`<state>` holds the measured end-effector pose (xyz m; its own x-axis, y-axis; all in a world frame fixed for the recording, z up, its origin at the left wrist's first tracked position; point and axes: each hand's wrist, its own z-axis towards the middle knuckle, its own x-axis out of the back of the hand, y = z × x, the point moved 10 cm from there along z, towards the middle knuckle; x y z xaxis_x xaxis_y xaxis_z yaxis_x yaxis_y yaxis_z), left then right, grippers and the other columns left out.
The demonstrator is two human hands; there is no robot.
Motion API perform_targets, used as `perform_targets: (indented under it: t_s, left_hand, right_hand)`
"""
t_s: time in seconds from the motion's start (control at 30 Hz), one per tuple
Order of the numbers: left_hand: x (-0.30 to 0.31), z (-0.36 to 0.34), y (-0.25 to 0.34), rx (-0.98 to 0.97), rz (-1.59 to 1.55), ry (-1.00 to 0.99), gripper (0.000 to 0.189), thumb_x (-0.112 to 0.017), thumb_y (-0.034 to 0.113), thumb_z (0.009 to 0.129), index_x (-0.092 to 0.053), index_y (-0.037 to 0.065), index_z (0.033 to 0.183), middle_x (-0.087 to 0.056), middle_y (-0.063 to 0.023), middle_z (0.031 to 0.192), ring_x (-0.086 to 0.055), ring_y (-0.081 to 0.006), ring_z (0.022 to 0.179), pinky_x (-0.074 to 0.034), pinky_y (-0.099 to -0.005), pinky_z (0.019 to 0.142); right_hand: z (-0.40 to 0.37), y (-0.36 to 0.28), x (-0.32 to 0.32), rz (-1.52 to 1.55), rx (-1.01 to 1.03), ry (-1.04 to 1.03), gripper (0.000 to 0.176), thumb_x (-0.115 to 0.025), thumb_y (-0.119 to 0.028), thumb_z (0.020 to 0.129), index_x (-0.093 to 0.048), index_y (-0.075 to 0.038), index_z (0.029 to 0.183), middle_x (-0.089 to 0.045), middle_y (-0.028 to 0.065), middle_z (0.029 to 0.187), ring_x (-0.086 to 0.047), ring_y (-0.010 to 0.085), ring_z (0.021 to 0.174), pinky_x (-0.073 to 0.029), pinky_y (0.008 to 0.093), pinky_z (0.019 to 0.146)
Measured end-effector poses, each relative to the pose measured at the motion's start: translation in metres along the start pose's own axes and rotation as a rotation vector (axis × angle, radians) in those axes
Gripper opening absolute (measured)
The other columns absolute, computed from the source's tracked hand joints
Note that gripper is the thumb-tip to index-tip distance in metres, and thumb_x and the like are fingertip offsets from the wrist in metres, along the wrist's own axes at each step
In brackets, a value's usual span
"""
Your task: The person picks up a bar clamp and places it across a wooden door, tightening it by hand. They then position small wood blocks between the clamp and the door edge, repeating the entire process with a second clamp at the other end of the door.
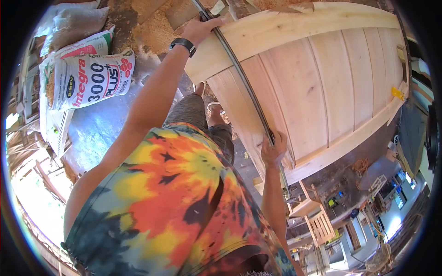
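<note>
A long metal bar clamp (241,76) lies across a pale wooden panel (317,87) made of several boards framed by wider rails. My left hand (199,31), with a dark watch on the wrist, grips the clamp near its far end, beside the upper rail (276,25). Its fingers are partly hidden by the bar. My right hand (274,148) is closed around the bar's nearer part, close to the lower rail (340,154). Beyond that hand the clamp's near end (288,198) sticks out past the panel edge.
A printed white feed sack (94,80) and other bags stand at the left beside a shiny metallic sheet (108,129). Sawdust covers the ground at the top. A wooden chair (315,218) and assorted workshop items stand at the lower right. A yellow object (397,94) sits at the panel's far-right edge.
</note>
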<state>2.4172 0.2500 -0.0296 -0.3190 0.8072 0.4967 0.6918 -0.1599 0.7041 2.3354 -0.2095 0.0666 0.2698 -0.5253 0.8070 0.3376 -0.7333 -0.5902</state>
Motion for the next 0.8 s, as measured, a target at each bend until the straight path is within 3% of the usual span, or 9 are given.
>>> perform_targets:
  t_s: [0.2, 0.27, 0.37, 0.43, 0.47, 0.5, 0.57, 0.7, 0.8]
  left_hand:
    - [0.005, -0.014, 0.019, -0.046, -0.008, -0.037, 0.071, -0.07, 0.063, 0.07, -0.073, -0.002, 0.1, -0.07, -0.0139, 0.093, -0.064, -0.0244, 0.085, -0.049, -0.0365, 0.077]
    - [0.005, -0.008, 0.013, -0.056, -0.004, 0.001, 0.071, -0.07, 0.063, 0.069, -0.073, -0.001, 0.1, -0.07, -0.0132, 0.093, -0.064, -0.024, 0.085, -0.049, -0.0358, 0.077]
    - [0.004, -0.007, 0.01, -0.061, -0.025, 0.028, 0.071, -0.071, 0.063, 0.068, -0.073, 0.0, 0.1, -0.069, -0.0119, 0.093, -0.064, -0.0227, 0.085, -0.049, -0.0349, 0.077]
    - [0.003, 0.002, 0.002, -0.055, -0.056, 0.032, 0.07, -0.072, 0.062, 0.067, -0.073, 0.001, 0.1, -0.069, -0.0112, 0.093, -0.064, -0.0218, 0.085, -0.049, -0.0346, 0.077]
    - [-0.001, 0.018, -0.009, -0.048, -0.045, 0.009, 0.068, -0.069, 0.064, 0.068, -0.074, 0.004, 0.099, -0.07, -0.0107, 0.094, -0.064, -0.0222, 0.086, -0.048, -0.0346, 0.08]
    - [-0.004, 0.025, -0.017, -0.04, -0.031, -0.017, 0.066, -0.067, 0.066, 0.069, -0.075, 0.007, 0.097, -0.071, -0.0102, 0.095, -0.063, -0.0226, 0.087, -0.046, -0.0346, 0.082]
    - [-0.005, 0.023, -0.018, -0.035, -0.045, -0.021, 0.066, -0.066, 0.067, 0.068, -0.076, 0.009, 0.097, -0.071, -0.0107, 0.095, -0.063, -0.0228, 0.087, -0.046, -0.0351, 0.082]
    - [0.003, 0.015, -0.007, -0.071, -0.004, 0.075, 0.065, -0.065, 0.068, 0.067, -0.076, 0.011, 0.096, -0.071, -0.0104, 0.093, -0.063, -0.0224, 0.086, -0.046, -0.0358, 0.079]
    - [0.001, -0.001, 0.007, -0.042, 0.013, -0.028, 0.067, -0.066, 0.068, 0.066, -0.075, 0.009, 0.096, -0.07, -0.0098, 0.091, -0.062, -0.0222, 0.084, -0.046, -0.0356, 0.077]
  right_hand:
    - [-0.143, 0.109, 0.09, -0.078, -0.183, 0.04, 0.07, -0.084, -0.019, 0.068, -0.05, 0.002, 0.126, -0.051, 0.0228, 0.123, -0.048, 0.0404, 0.115, -0.039, 0.0497, 0.099]
    - [-0.205, 0.167, 0.117, -0.182, -0.305, -0.149, 0.091, -0.087, -0.032, 0.065, -0.041, 0.007, 0.133, -0.042, 0.0278, 0.135, -0.039, 0.0433, 0.126, -0.033, 0.0545, 0.104]
    - [-0.261, 0.214, 0.159, -0.128, -0.404, -0.07, 0.09, -0.088, -0.035, 0.061, -0.047, 0.002, 0.132, -0.05, 0.0258, 0.131, -0.047, 0.0429, 0.122, -0.035, 0.0568, 0.102]
    - [-0.295, 0.249, 0.129, -0.186, -0.602, -0.692, 0.077, -0.087, -0.035, 0.062, -0.056, -0.005, 0.126, -0.062, 0.0216, 0.12, -0.056, 0.041, 0.114, -0.037, 0.0581, 0.1]
    - [-0.284, 0.25, 0.133, -0.223, -0.459, -0.511, 0.048, -0.085, -0.025, 0.065, -0.066, -0.004, 0.103, -0.069, 0.0125, 0.077, -0.068, 0.0322, 0.074, -0.052, 0.0419, 0.071]
    - [-0.28, 0.252, 0.132, -0.22, -0.454, -0.514, 0.048, -0.085, -0.025, 0.065, -0.066, -0.004, 0.103, -0.069, 0.0125, 0.077, -0.068, 0.0322, 0.074, -0.052, 0.0419, 0.071]
    - [-0.288, 0.28, 0.115, -0.053, -0.798, -0.627, 0.057, -0.083, -0.034, 0.069, -0.062, -0.007, 0.115, -0.069, 0.0186, 0.105, -0.065, 0.0371, 0.1, -0.049, 0.047, 0.089]
    - [-0.276, 0.277, 0.11, -0.133, -0.768, -0.667, 0.051, -0.078, -0.031, 0.076, -0.061, -0.006, 0.117, -0.069, 0.0192, 0.104, -0.066, 0.0372, 0.097, -0.051, 0.0439, 0.084]
    - [-0.286, 0.281, 0.099, -0.055, -0.736, -0.744, 0.046, -0.073, -0.029, 0.082, -0.06, -0.005, 0.119, -0.068, 0.0201, 0.107, -0.065, 0.0381, 0.099, -0.05, 0.0449, 0.086]
